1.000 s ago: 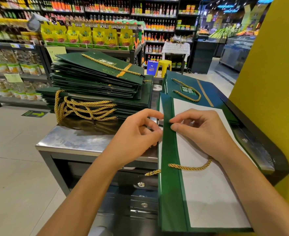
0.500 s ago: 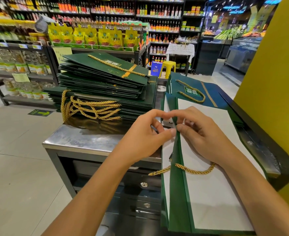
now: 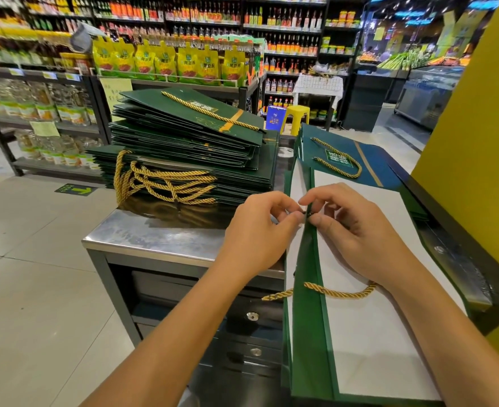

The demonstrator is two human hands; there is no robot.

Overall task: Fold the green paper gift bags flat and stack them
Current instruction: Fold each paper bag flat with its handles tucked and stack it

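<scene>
At the counter's near edge, left hand [image 3: 260,230] and right hand [image 3: 357,236] pinch one green gift bag [image 3: 308,348].

Nearest, the bag lies lengthwise off the steel counter [image 3: 154,239], white inner face up, with a gold rope handle [image 3: 339,292] crossing it below the right wrist. Both hands meet at the far end of its raised green fold, where each thumb and forefinger is curled tight on that edge, the fingertips nearly touching. Beyond them a second bag [image 3: 345,154] lies flat; the white characters on its label are too small to read. Left of it stands a stack of folded bags [image 3: 189,142]. Farther off, yellow pouches [image 3: 166,63] read 黄豆酱.
</scene>
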